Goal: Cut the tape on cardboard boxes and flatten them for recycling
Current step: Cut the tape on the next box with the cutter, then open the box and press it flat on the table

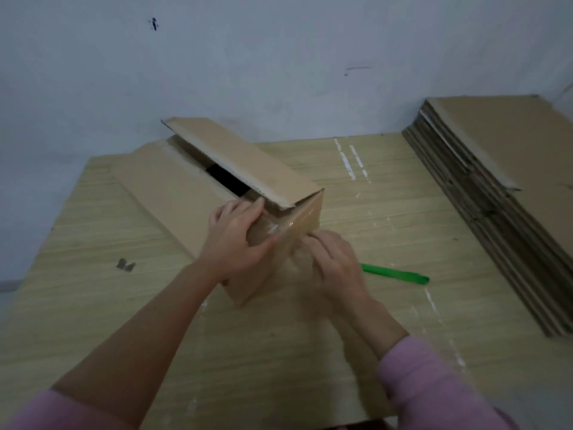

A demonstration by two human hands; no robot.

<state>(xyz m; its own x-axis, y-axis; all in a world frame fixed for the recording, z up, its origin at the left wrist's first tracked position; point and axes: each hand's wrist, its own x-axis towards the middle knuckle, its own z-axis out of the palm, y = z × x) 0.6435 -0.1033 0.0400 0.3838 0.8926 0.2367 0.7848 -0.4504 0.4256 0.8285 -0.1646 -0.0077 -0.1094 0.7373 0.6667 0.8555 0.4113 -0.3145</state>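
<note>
- The box (198,193) sits toward the far left corner of the tabletop (279,352), top flaps already open, clear tape (280,226) still stuck across its near end.
- Left hand (235,240) has its fingers wrapped over the box's near top corner, steadying it.
- Right hand (335,262) looks like it's picking at the tape with fingers curled; too blurry to tell if it's got any.
- Green cutter (395,274) lies idle just right of that hand.
- Probably best to peel low and slow along the seam, or just grab the cutter.
- Flattened stack (511,181) waits along the right edge.

The box (217,187) fills the table's (279,352) middle; a stack (502,193) blocks the right edge. A cutter (395,273) lies between them; the near table lies bare.
</note>
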